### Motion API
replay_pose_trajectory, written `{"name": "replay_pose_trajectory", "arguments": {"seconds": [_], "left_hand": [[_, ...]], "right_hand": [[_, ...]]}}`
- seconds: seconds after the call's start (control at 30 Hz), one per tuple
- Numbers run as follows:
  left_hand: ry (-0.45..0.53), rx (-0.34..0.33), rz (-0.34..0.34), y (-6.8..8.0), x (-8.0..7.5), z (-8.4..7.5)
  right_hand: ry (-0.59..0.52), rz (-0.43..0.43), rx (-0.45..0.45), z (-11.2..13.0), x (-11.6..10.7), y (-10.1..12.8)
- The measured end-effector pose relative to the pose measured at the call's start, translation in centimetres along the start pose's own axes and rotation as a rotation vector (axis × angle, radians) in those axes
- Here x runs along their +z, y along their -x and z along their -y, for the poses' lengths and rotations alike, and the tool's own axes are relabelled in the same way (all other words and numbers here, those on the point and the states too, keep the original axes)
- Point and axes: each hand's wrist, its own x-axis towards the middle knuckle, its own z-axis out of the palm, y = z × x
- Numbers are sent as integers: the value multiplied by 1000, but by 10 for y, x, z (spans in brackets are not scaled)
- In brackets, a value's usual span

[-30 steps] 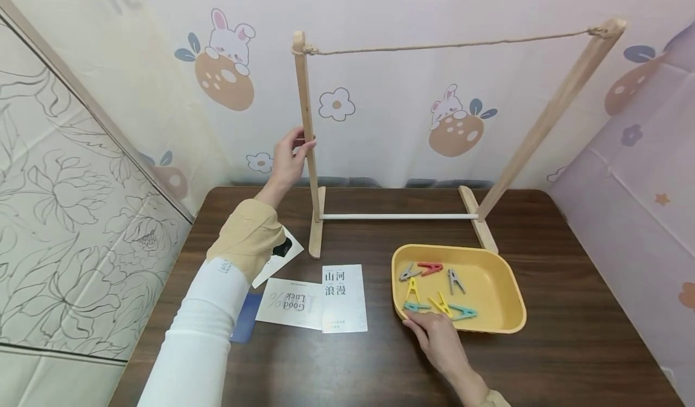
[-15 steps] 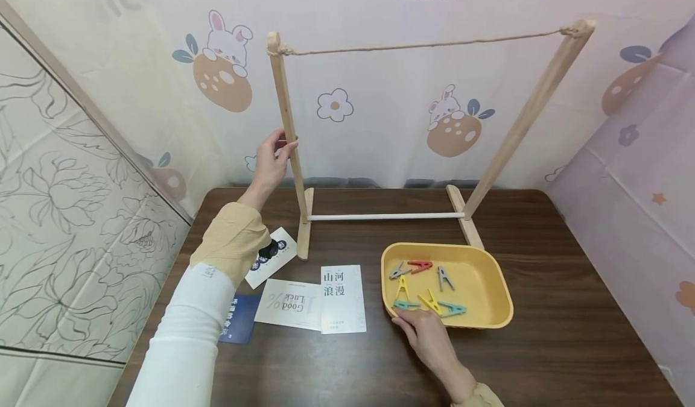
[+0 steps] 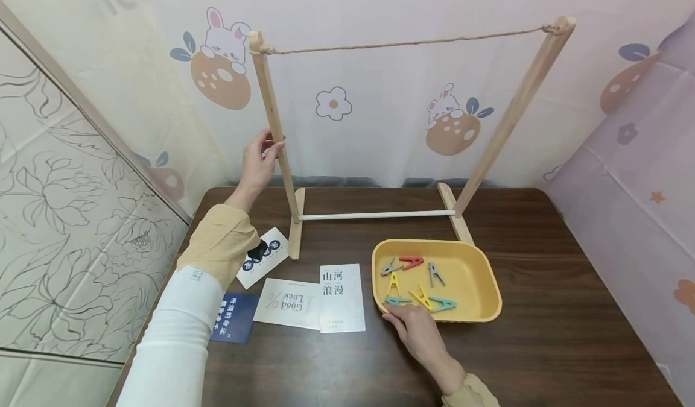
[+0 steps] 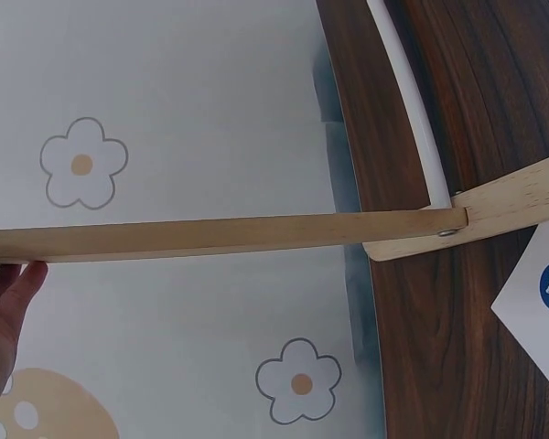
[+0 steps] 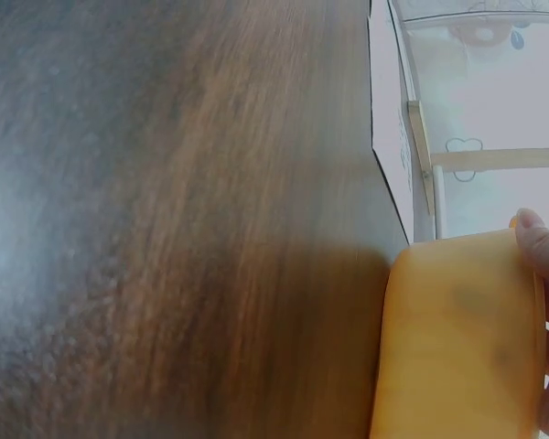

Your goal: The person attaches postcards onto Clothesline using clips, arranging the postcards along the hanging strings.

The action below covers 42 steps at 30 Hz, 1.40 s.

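Observation:
My left hand (image 3: 260,161) grips the left post of a wooden rack (image 3: 271,107), fingers behind it and thumb at its front edge. A thin rope (image 3: 380,46) runs between the tops of the two posts. In the left wrist view the thumb (image 4: 23,288) lies against the edge of the post (image 4: 210,240). My right hand (image 3: 420,334) pinches the near left rim of a yellow plastic basket (image 3: 478,292). Several clothespins, among them a red one (image 3: 411,263), lie in the basket's left half. The right wrist view shows the basket's outer wall (image 5: 462,338).
Left of the basket lie a white card (image 3: 342,298), a "Good Luck" card (image 3: 288,303) and a blue card (image 3: 236,319). Another white card (image 3: 271,256) with dark circles is partly under the left sleeve. A patterned curtain (image 3: 380,129) hangs behind the dark wooden table (image 3: 543,347).
The rack has slid left along the table with my left hand on its post. The basket has also shifted left and slightly back, my right hand on its rim.

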Motion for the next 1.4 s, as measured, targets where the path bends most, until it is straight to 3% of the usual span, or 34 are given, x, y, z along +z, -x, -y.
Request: {"name": "replay_pose_trajectory", "arguments": {"seconds": [0.23,0.47,0.83,1.27,1.4], "left_hand": [[4,-13,1,2,-1,-1],[-17,2,-2,12,-1,-30],[41,-31,15,9,-2,-28],[58,-63,-3,4,-1,-25],[84,-67,-4,1,0,-16]], "right_hand": [[-17,-8,-27,2,1,-2],[-37,44,-19,1,-2,-5],[-55,231,13,-1,-14,-14],[-37,222,-41,-9,-30,-27],[-32,197,-78,-13,-36,-33]]}}
